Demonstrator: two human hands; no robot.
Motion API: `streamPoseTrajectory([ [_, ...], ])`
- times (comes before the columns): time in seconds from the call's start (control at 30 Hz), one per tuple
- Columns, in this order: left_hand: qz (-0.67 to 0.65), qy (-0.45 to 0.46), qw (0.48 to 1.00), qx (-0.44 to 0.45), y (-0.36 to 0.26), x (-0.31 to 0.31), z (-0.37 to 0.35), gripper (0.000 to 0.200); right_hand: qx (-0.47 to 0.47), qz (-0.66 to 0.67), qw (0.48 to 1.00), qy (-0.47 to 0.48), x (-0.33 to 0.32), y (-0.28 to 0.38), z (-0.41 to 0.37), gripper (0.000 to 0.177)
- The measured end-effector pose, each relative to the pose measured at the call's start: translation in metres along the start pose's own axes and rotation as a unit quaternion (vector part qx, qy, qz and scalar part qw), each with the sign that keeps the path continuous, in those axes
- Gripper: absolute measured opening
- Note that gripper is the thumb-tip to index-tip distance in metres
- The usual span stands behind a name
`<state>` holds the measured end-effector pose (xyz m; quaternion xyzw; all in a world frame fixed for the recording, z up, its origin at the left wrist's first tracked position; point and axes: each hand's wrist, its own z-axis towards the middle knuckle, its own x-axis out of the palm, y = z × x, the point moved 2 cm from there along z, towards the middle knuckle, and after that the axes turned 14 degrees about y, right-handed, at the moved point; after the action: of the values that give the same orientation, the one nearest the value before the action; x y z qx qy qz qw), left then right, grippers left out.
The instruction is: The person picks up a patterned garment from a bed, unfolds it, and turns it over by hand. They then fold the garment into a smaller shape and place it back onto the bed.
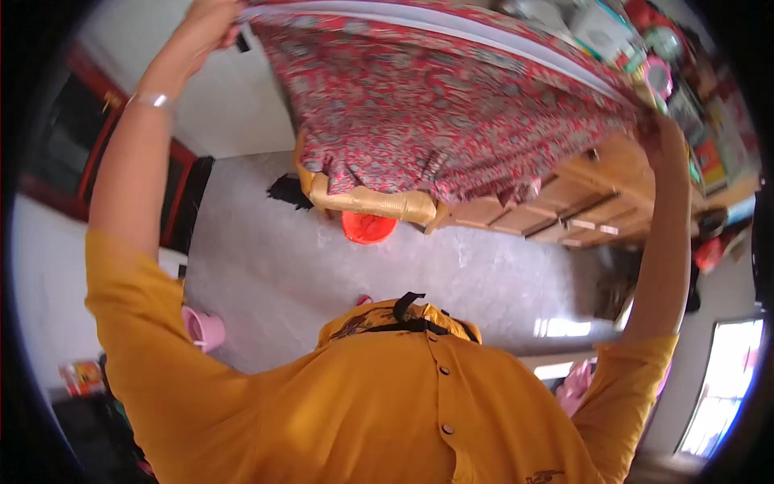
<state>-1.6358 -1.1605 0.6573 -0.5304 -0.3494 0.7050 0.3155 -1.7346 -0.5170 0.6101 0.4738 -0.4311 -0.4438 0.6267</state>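
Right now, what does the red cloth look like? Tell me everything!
The cloth is red with a crowded small grey pattern, and looks like thin fabric. A pale band runs along its top edge. It is held up high and spread wide, sagging in soft folds along the bottom. The left hand grips one top corner; the right hand holds the other end.
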Motion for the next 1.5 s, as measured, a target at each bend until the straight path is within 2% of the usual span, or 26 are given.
streamPoseTrajectory([
  [0.03, 0.038, 0.026, 0.999, 0.013, 0.012, -0.011, 0.015, 0.016, 0.005, 0.018, 0.999, 0.031, -0.002, -0.003, 0.003, 0.018],
  [0.07, -0.001, -0.030, 0.999, 0.019, -0.001, -0.007, 0.009, 0.013, 0.003, 0.021, 1.000, -0.001, 0.011, -0.001, 0.002, 0.017],
  [0.1, 0.018, -0.032, 0.999, 0.040, 0.001, -0.009, 0.010, 0.014, 0.001, 0.027, 0.999, -0.033, 0.015, -0.001, 0.001, 0.017],
  [0.17, 0.004, -0.055, 0.998, -0.012, -0.009, -0.005, 0.000, 0.017, 0.013, 0.027, 1.000, 0.009, 0.003, -0.004, 0.008, 0.018],
  [0.27, 0.083, -0.068, 0.993, -0.052, -0.017, -0.004, -0.016, 0.021, 0.019, 0.038, 0.999, 0.030, -0.003, -0.005, 0.007, 0.021],
  [0.37, 0.057, -0.062, 0.996, -0.043, -0.001, -0.008, 0.000, 0.020, 0.010, 0.019, 0.998, -0.057, 0.019, 0.000, -0.007, 0.019],
  [0.4, 0.042, -0.065, 0.996, -0.045, 0.001, -0.007, 0.001, 0.018, 0.001, 0.027, 0.999, -0.041, 0.011, -0.002, -0.004, 0.019],
  [0.5, 0.042, 0.012, 0.999, -0.013, 0.003, -0.014, -0.002, 0.016, 0.006, 0.011, 1.000, -0.011, 0.025, 0.002, -0.017, 0.020],
  [0.53, 0.017, 0.035, 0.999, -0.032, 0.016, -0.016, -0.002, 0.018, 0.018, 0.009, 1.000, -0.002, 0.025, 0.001, -0.021, 0.021],
  [0.63, -0.028, 0.025, 0.999, -0.008, 0.007, -0.006, -0.011, 0.021, 0.025, -0.001, 0.999, 0.044, 0.033, -0.006, -0.040, 0.022],
  [0.87, -0.087, 0.048, 0.995, -0.027, 0.015, 0.022, -0.008, 0.021, 0.076, -0.023, 0.997, -0.014, 0.028, -0.059, -0.084, 0.015],
  [0.97, -0.145, 0.064, 0.987, -0.033, 0.020, 0.036, -0.004, 0.020, 0.117, -0.005, 0.993, 0.000, 0.019, -0.082, -0.096, 0.017],
  [1.0, -0.162, 0.066, 0.984, -0.040, 0.028, 0.035, -0.003, 0.019, 0.119, 0.007, 0.993, -0.027, 0.044, -0.081, -0.103, 0.016],
  [1.2, -0.225, 0.058, 0.971, -0.063, 0.041, 0.065, -0.001, 0.021, 0.164, 0.085, 0.981, -0.055, 0.034, -0.143, -0.130, 0.014],
  [1.3, -0.189, 0.072, 0.978, -0.040, 0.051, 0.077, -0.015, 0.021, 0.185, 0.117, 0.973, -0.073, 0.041, -0.166, -0.149, 0.013],
  [1.5, -0.253, 0.105, 0.961, -0.035, 0.055, 0.099, -0.052, 0.019, 0.252, 0.112, 0.957, -0.085, 0.050, -0.222, -0.194, 0.013],
])
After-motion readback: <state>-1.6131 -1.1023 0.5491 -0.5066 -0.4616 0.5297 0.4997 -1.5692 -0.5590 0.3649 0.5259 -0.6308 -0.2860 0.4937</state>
